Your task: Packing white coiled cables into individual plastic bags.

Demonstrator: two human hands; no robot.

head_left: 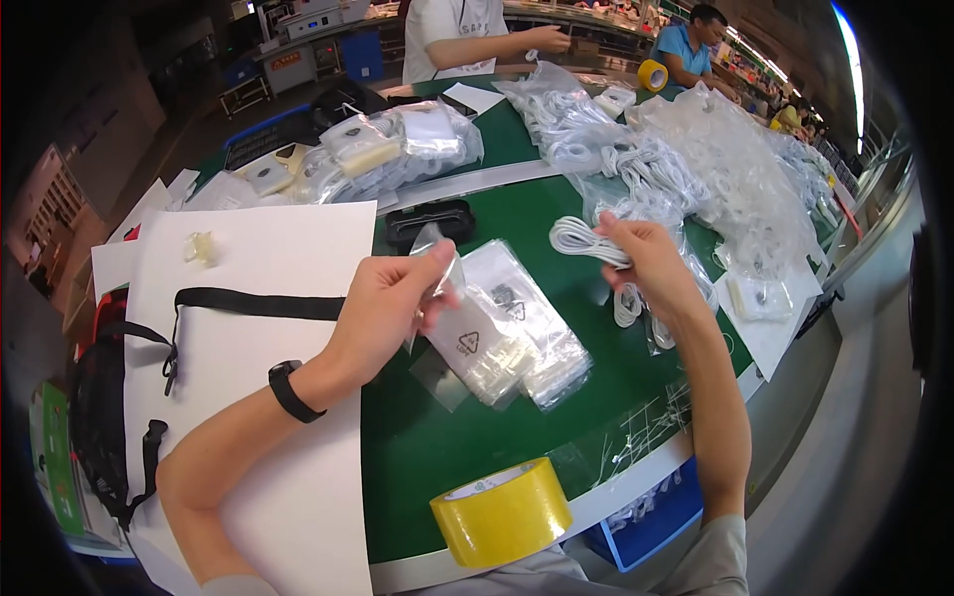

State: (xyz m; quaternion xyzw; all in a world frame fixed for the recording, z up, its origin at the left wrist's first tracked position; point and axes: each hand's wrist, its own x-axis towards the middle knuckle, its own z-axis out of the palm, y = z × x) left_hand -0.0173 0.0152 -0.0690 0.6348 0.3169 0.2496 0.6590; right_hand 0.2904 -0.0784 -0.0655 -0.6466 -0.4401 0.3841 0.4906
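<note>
My left hand (378, 313) pinches a small clear plastic bag (429, 244) between thumb and fingers. Just right of it, two stacks of flat clear bags (527, 318) with printed marks lie on the green table (407, 497). In my right hand (653, 266) is a coiled white cable (576, 238), gripped at one end of its bundle and held above the table. The cable and the bag are apart. Below that hand, more coiled white cables (627, 304) lie on the table, partly hidden by my forearm.
A yellow tape roll (507, 517) sits at the near edge, beside a blue bin (651, 521) below. Heaped bagged cables (656, 174) fill the far right. White paper (248, 397) with a black strap (258, 302) spans the left. Beyond, a person (452, 45) stands across the table.
</note>
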